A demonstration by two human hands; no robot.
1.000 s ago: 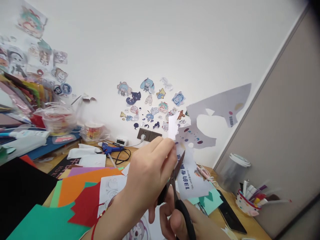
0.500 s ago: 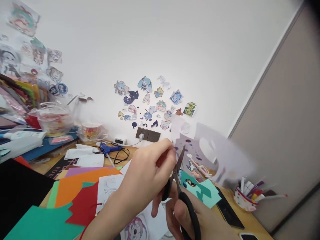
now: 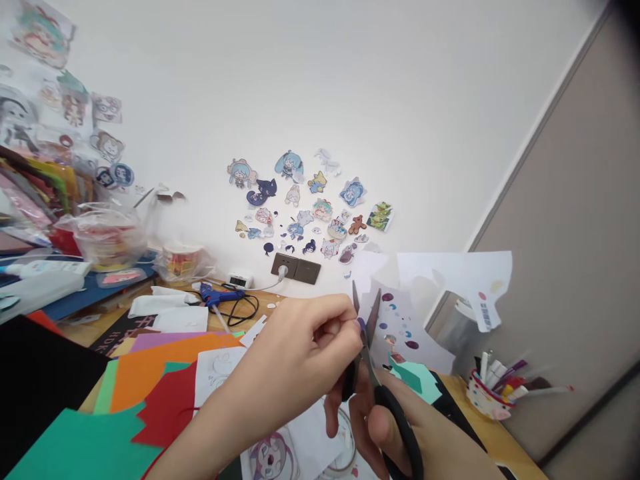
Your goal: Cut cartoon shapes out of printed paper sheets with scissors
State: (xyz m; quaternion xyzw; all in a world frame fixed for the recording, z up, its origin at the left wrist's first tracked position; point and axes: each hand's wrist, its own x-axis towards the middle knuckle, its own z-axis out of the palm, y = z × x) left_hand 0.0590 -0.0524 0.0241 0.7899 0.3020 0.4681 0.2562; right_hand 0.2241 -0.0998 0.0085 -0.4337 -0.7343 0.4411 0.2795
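Observation:
My left hand (image 3: 295,363) is held up over the desk with its fingertips pinched on a cut-up white sheet (image 3: 440,287) printed with small coloured shapes. The sheet hangs out to the right of my fingers. My right hand (image 3: 395,427) sits just below and grips black-handled scissors (image 3: 380,393). The scissor blades are parted and point up at the sheet's edge, right beside my left fingertips.
Coloured paper sheets (image 3: 150,380) in orange, red, green and black lie on the wooden desk. A blue glue gun (image 3: 217,297) lies near the wall socket (image 3: 297,269). Stickers (image 3: 310,207) dot the wall. A pen cup (image 3: 487,393) stands at the right, plastic tubs (image 3: 107,237) at the left.
The paper sheet has swung from upright to lower and rightward. The scissors, shut a second ago, have their blades parted. Both hands shifted slightly right.

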